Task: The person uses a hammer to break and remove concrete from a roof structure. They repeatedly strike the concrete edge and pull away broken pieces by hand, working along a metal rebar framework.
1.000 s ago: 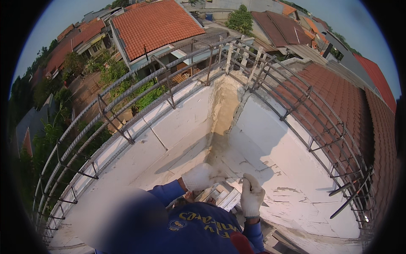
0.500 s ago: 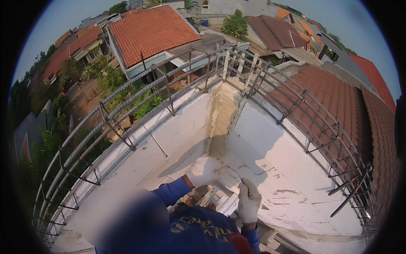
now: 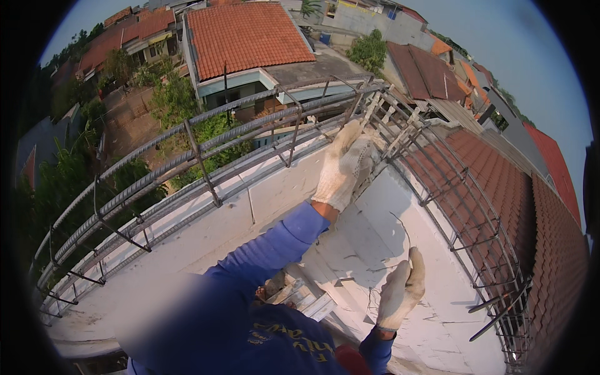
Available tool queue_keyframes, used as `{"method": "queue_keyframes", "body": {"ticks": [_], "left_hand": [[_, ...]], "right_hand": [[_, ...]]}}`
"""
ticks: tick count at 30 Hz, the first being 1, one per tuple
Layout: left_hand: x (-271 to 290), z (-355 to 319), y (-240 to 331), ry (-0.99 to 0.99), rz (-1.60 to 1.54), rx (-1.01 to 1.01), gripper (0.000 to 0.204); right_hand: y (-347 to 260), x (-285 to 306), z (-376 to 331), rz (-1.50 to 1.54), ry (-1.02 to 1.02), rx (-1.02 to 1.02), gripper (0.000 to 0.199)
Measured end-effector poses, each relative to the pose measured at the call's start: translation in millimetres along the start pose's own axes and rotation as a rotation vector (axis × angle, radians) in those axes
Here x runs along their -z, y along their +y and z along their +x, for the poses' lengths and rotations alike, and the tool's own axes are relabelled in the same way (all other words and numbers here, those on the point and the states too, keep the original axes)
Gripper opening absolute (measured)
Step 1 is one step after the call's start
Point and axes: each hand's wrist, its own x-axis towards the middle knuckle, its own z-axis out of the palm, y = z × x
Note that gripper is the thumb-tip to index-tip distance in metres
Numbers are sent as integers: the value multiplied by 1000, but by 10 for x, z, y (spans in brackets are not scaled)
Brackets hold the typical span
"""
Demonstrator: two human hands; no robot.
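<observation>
White walls [image 3: 219, 228] back the outstretched left hand [image 3: 339, 167], grip unclear, and upraised right hand [image 3: 400, 289] pinching wire [image 3: 405, 228].

This was a building site, high up: bare rebar [image 3: 201, 162] ran along unfinished white walls [image 3: 281, 192], with tiled roofs [image 3: 247, 37] beyond

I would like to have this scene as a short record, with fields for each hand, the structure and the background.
Left hand: gloved, raised beside the rebar cages near where they meet; contact unclear
Right hand: gloved, lower, holding a thin bent wire
Structure: white walls with the cages along their tops
Background: orange tiled roof, green tree
</observation>
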Motion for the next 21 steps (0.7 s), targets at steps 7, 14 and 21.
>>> {"method": "queue_keyframes", "body": {"ticks": [7,14,21], "left_hand": [[-838,868,-182,268,-370,-16,76],[-953,891,55,354,1,57,74],[-775,1122,-127,495,702,-183,74]], "right_hand": [[-1013,-116,341,-19,167,370,45],[-1513,-183,337,12,154,364,42],[-1301,-309,551,-205,120,416,38]]}}
